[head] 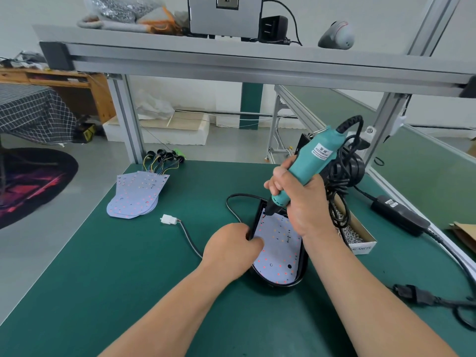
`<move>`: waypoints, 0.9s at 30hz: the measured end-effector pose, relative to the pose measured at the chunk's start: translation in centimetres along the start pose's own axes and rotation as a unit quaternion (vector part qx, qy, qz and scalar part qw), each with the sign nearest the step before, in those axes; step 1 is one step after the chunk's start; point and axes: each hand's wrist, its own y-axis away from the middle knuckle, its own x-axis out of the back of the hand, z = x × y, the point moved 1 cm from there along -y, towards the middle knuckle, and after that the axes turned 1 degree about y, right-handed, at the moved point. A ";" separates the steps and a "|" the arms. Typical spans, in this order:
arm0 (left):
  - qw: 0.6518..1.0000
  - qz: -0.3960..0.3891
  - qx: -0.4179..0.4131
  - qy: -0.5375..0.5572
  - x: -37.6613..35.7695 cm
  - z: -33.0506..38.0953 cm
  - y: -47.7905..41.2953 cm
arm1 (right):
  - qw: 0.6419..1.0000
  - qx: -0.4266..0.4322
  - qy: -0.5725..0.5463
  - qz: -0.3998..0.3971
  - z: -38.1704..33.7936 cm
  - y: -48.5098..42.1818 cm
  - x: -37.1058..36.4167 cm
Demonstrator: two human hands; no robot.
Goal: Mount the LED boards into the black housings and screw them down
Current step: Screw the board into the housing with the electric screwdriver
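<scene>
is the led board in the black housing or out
In. The LED board lies flat inside the black housing, whose rim shows around its edges.

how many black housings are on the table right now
1: the black housing lies on the green mat under the electric screwdriver, an LED board seated inside. Others may be out of view.

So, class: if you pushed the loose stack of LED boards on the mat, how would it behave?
The stack of LED boards is fanned, so sheets would probably slide apart. Each looks thin and flat, likely light. The wires at its far end might drag.
</scene>
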 end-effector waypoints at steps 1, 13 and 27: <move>1.000 0.000 0.001 -0.001 0.0 0.0 0.1 | 1.000 -0.003 -0.004 -0.003 0.0 0.0 0.0; 0.999 -0.025 0.002 0.035 0.5 -0.1 0.1 | 0.995 0.032 -0.096 0.020 -2.8 0.5 0.8; 0.892 0.069 0.041 0.444 2.6 0.2 -0.1 | 0.944 -0.042 -0.274 0.177 -3.3 2.9 4.4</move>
